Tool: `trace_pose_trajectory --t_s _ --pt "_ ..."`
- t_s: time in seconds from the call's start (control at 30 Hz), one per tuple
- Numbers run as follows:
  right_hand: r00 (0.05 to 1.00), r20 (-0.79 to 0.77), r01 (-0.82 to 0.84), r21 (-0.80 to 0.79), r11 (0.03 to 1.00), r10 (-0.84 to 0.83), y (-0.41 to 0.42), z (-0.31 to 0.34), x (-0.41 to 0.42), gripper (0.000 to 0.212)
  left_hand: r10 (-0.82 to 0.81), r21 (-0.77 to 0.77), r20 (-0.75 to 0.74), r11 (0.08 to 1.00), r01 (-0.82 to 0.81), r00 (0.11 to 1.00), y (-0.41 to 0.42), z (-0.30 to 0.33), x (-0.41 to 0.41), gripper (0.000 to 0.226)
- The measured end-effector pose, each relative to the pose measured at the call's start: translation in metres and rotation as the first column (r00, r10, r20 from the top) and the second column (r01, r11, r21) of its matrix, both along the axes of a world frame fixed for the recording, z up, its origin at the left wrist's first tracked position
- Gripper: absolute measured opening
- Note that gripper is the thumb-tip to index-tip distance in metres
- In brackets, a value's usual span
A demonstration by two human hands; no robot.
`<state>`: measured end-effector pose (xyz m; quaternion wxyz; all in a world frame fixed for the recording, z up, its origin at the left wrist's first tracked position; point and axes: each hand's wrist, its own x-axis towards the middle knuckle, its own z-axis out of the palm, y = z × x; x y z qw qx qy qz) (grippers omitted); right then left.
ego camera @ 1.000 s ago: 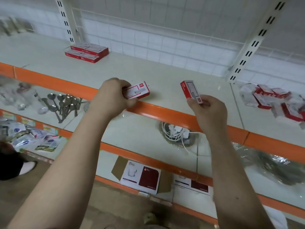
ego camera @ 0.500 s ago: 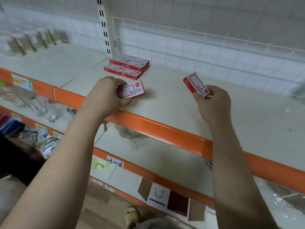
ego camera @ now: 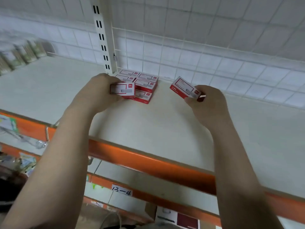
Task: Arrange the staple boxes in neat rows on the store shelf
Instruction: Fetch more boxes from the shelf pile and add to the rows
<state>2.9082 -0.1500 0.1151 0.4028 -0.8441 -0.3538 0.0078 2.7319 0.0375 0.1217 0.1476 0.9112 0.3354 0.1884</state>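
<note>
We are looking at a pale, off-white shelf board (ego camera: 156,129) edged by a glossy orange metal front rail (ego camera: 148,161). Behind it a white wire grid panel (ego camera: 198,47) is standing against a white tiled wall (ego camera: 66,37), and a cream slotted upright post (ego camera: 102,37) is rising at the back. Below, a lower orange rail is carrying a handwritten white label (ego camera: 121,191).

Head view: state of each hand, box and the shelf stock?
Left hand: grips a staple box.
Left staple box: held at the stack's front left edge.
Right hand: pinches a staple box.
Right staple box: held tilted, apart from the stack.
Stacked boxes: in rows by the upright.
Shelf: holds the stack.
</note>
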Motion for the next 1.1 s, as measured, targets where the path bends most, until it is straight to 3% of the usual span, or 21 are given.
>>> trace_pose_trajectory --t_s 0.47,0.8,1.0,1.1 --pt "0.982 -0.052 0.176 -0.050 0.983 -0.179 0.049 0.001 -0.042 0.014 -0.240 -0.060 -0.184 0.971 0.232 0.953 0.078 -0.007 0.017 0.045" --pt "0.986 -0.060 0.145 -0.151 0.978 -0.156 0.081 0.008 -0.060 0.021 -0.323 -0.149 -0.075 0.939 0.310 0.943 0.101 -0.015 0.014 0.047" --pt "0.990 -0.094 0.071 -0.298 0.952 -0.103 0.098 0.004 -0.060 0.020 -0.333 -0.151 -0.038 0.934 0.324 0.942 0.109 -0.012 0.011 0.033" --pt "0.986 -0.123 0.059 -0.350 0.935 -0.109 0.107 0.001 -0.058 0.031 -0.335 -0.171 -0.024 0.930 0.326 0.942 0.113 -0.012 0.010 0.031"
